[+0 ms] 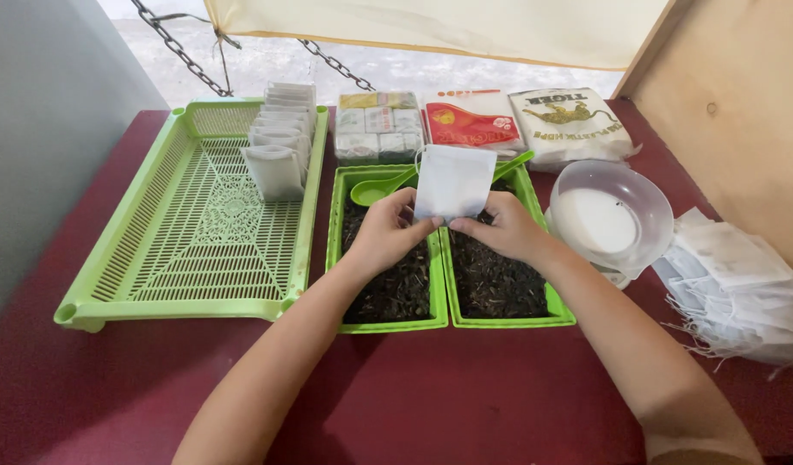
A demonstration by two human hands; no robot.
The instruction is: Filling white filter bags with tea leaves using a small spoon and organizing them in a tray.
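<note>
- Dark red tabletop [465, 396] — everything sits on it, and both forearms come in from the near edge.
- Big light-green slotted plastic tray [198, 224] on the left, with a row of filled white sachets [280, 138] standing along its far right side.
- Stack of empty white paper sachets with strings [741, 293] lies at the far right, well apart from the hands.
- Two small green trays of dark loose tea leaves [491, 284] side by side in the middle, hands right above them.
- Clear plastic bowl of white powder [612, 220] just right of the tea trays.
- Small white paper sachet [452, 182] — held upright over the seam between the two tea trays, long axis roughly vertical, rising away from the hands towards the far side.
- Left hand [386, 232] pinches its lower left corner, right hand [504, 228] pinches the lower right; both are equally close, one on each side.
- Green plastic spoon [381, 188] rests in the left tea tray, just beyond the left hand.
</note>
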